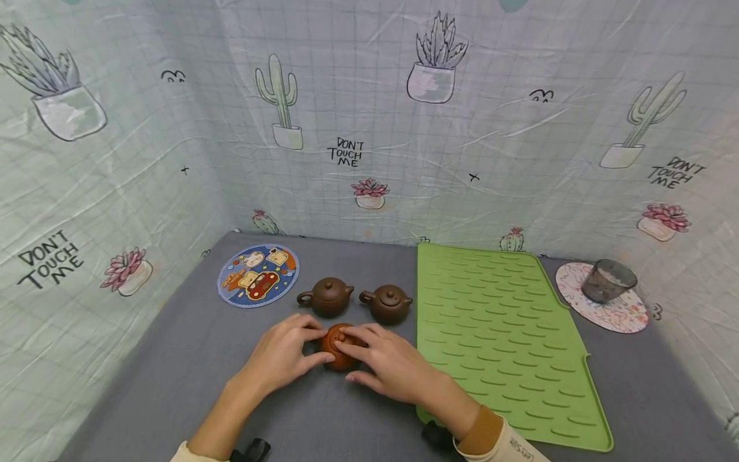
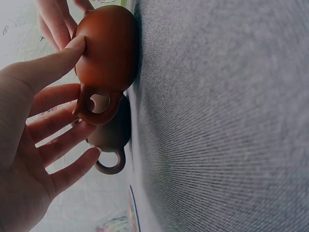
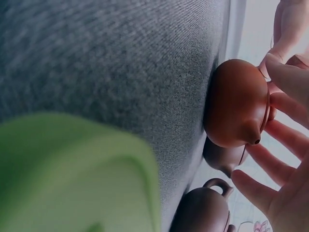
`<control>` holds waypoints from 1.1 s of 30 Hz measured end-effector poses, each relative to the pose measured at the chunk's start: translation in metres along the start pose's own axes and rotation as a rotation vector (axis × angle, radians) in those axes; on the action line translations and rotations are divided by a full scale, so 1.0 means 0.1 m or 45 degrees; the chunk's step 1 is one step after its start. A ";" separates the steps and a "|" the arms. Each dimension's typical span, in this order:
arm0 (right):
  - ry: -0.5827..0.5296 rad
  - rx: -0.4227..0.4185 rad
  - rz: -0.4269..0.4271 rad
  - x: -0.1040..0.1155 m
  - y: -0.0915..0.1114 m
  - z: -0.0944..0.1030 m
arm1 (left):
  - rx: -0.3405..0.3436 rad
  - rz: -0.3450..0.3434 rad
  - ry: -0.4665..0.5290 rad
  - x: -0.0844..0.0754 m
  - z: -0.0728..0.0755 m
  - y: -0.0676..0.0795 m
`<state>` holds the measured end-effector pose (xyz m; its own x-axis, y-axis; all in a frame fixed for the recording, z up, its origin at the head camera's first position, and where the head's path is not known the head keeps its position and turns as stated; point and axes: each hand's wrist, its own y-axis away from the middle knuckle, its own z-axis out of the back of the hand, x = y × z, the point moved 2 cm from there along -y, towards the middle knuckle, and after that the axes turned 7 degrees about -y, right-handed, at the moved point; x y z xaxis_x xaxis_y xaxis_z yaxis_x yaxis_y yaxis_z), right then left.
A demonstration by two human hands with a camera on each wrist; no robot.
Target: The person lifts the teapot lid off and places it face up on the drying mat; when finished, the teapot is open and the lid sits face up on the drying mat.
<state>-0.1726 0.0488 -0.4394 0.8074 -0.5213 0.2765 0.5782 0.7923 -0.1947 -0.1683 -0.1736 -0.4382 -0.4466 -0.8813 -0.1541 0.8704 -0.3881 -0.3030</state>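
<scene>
- Reddish teapot (image 1: 342, 360) sits low-centre in my head view on the grey counter (image 1: 312, 423); the left hand (image 1: 284, 354) pinches its side between thumb and fingers, while the right hand (image 1: 398, 364) extends loose, parted fingers over its top.
- In my left-wrist view, the thumb presses its body at upper left, other fingers spread behind its handle (image 2: 110, 115).
- On my right-wrist view, its spout (image 3: 251, 131) shows at right, dark teapots (image 3: 200, 212) below, green mat (image 3: 101, 179) lower left.

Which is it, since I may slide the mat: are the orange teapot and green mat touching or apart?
Apart. The right wrist view shows grey cloth between the orange teapot and the green mat.
</scene>
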 end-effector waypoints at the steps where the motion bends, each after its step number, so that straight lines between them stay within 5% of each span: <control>1: 0.004 -0.004 0.001 0.00 0.00 0.00 | 0.003 0.004 0.004 0.00 0.00 0.00; 17: 0.088 -0.160 0.018 0.04 -0.11 0.01 | 0.018 0.029 0.006 -0.01 0.01 0.00; 33: 0.032 -0.203 0.028 0.05 -0.14 0.05 | 0.016 0.051 -0.009 -0.03 0.00 0.00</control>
<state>-0.1774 0.0367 -0.4302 0.8217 -0.5136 0.2469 0.5699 0.7444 -0.3480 -0.1669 -0.1713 -0.4380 -0.4098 -0.8982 -0.1590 0.8902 -0.3557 -0.2848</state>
